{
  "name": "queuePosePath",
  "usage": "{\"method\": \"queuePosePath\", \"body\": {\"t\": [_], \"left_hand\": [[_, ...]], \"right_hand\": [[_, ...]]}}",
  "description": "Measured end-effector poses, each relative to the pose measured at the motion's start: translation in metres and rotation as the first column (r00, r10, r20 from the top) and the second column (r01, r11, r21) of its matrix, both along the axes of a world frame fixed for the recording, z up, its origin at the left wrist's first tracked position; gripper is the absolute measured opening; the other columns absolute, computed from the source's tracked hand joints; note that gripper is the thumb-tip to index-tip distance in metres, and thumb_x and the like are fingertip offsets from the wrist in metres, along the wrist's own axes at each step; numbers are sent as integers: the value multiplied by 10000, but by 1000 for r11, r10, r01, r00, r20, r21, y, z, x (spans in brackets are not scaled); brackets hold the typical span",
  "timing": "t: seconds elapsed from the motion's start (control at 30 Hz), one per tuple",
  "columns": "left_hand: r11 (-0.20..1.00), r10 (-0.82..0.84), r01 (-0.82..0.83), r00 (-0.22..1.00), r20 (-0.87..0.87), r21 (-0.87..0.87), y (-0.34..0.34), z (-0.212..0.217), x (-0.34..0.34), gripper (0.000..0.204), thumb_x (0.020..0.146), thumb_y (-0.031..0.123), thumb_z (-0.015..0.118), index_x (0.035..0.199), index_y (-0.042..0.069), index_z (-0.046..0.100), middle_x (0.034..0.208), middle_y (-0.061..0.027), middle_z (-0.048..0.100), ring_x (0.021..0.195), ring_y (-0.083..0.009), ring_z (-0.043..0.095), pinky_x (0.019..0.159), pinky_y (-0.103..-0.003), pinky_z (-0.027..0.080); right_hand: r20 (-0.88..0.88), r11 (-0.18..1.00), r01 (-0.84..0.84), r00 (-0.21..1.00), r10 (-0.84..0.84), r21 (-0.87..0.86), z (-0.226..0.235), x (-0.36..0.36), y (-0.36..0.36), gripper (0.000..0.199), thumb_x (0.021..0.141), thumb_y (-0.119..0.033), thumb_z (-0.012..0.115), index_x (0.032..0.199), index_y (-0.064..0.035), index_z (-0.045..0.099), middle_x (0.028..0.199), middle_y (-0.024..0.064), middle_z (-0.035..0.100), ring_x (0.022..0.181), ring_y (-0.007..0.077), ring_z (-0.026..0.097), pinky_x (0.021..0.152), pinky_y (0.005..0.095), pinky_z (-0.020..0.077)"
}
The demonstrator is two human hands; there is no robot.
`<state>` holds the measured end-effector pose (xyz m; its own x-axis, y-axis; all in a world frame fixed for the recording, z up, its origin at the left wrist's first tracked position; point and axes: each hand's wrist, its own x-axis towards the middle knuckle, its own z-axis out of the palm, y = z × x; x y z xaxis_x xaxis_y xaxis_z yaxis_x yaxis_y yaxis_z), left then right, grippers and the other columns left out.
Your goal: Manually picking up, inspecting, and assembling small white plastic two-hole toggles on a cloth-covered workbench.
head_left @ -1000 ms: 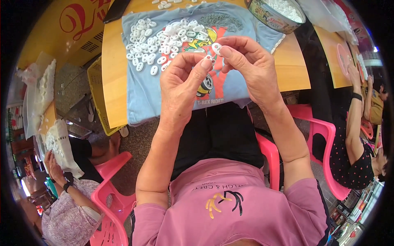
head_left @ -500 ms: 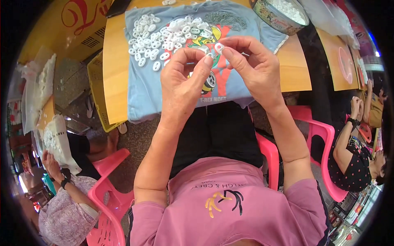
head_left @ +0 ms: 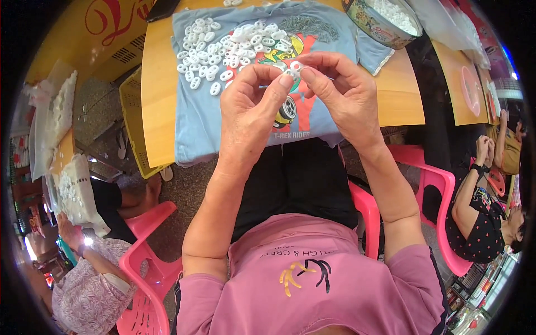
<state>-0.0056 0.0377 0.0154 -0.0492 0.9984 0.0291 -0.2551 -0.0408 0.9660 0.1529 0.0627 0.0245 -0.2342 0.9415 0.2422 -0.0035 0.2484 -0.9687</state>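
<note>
My left hand (head_left: 249, 109) and my right hand (head_left: 347, 100) meet in front of me over a blue printed T-shirt (head_left: 196, 131) spread on the table. Both are closed in a pinch, thumb against fingers. Between the fingertips is a small white plastic piece (head_left: 295, 66), partly covered by the fingers; whether the left fingers hold a second one or the same one is too small to tell. Beyond the hands lies a heap of white oval plastic pieces with two holes (head_left: 215, 47). Right of the heap sits a pile of thin dark wire-like bits (head_left: 312, 27).
A round printed tin (head_left: 385, 34) of small white pieces stands at the far right of the wooden table (head_left: 399, 89). A yellow crate (head_left: 133, 120) is at the table's left. Pink plastic chairs (head_left: 159, 268) and seated people flank me on both sides.
My right hand has moved slightly left and down, bringing its white piece up against the left fingertips. At the left, the other person's hand and forearm have shifted.
</note>
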Motion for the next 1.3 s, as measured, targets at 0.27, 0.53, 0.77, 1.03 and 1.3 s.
{"method": "queuePosePath", "body": {"t": [0.27, 0.53, 0.77, 1.03, 1.3], "left_hand": [[999, -3, 8, 990, 141, -40, -1, -6, 4, 167, 909, 154, 687, 968, 10, 625, 857, 8, 624, 762, -42, 552, 647, -196, 444], [998, 22, -30, 987, 162, 48, 1, -2, 9, 139, 926, 117, 658, 981, -2, 614, 877, -24, 640, 781, -71, 587, 708, -212, 478], [988, -11, -4, 995, 97, 152, 3, -8, 7, 177, 968, 155, 606, 1054, 3, 580, 968, -32, 628, 866, -77, 576, 767, -221, 474], [968, -116, 82, 985, 131, 238, 7, -12, 7, 340, 983, 342, 564, 1095, 23, 596, 1137, -65, 584, 1124, -156, 524, 1019, -331, 382], [861, -323, 258, 943, 78, 438, 17, -29, -7, 569, 912, 570, 547, 1049, 29, 654, 1242, -141, 576, 1300, -346, 436, 1099, -516, 282]], "right_hand": [[-55, 999, 37, 998, -37, -4, -4, -4, -4, 184, 914, -46, 651, 1083, 26, 645, 964, 76, 685, 774, 98, 627, 716, 225, 522], [-208, 996, 2, 978, -21, -92, -7, -9, -4, 171, 915, -50, 647, 1070, 22, 646, 1012, 87, 678, 865, 143, 660, 821, 274, 546], [-415, 970, -59, 909, -45, -235, -7, -12, 0, 211, 933, -71, 625, 1127, 11, 623, 1034, 81, 667, 935, 135, 645, 860, 296, 545], [-432, 945, -198, 899, 68, -262, 0, -6, -7, 315, 934, -63, 620, 1234, 9, 553, 1073, 105, 653, 947, 138, 636, 860, 294, 540], [-586, 887, -377, 794, 162, -266, 4, -12, -17, 725, 916, -58, 647, 1493, -67, 209, 1100, 124, 627, 984, 144, 618, 842, 308, 538]]}}
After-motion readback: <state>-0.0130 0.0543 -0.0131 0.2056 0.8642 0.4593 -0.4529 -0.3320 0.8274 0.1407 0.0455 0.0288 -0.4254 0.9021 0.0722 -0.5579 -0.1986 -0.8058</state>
